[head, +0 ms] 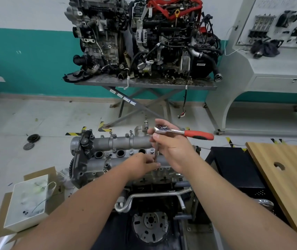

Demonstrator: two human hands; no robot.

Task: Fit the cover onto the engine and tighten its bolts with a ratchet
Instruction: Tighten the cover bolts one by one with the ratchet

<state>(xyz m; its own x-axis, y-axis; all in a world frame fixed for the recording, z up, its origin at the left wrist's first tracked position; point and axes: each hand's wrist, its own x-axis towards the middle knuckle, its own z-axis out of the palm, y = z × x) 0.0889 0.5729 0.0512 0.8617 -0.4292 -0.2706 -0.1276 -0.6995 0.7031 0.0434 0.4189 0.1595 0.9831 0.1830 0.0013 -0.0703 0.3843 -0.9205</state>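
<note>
Looks like the bolt-tightening stage: the grey cast-aluminium cover (pixel 126 156) already sits on the engine, centre near. Left hand (pixel 142 162) pinches the chrome extension bar (pixel 155 154) low down, steadying it on a bolt. Right hand (pixel 169 145) curls around the red-handled ratchet (pixel 183 132) head. Next probably needs the socket seated square before swinging.

- Cover (pixel 119 150), left half: bare from above; 3 open round wells and short upright studs along the far edge.
- Cover, right end: taken up by both hands and the ratchet (pixel 183 132) with its upright extension.
- Right flank: black crate (pixel 234 170) and wooden tabletop (pixel 292 168) stand close.
- Left flank: white box (pixel 28 201) on cardboard, floor (pixel 36 112) beyond open.
</note>
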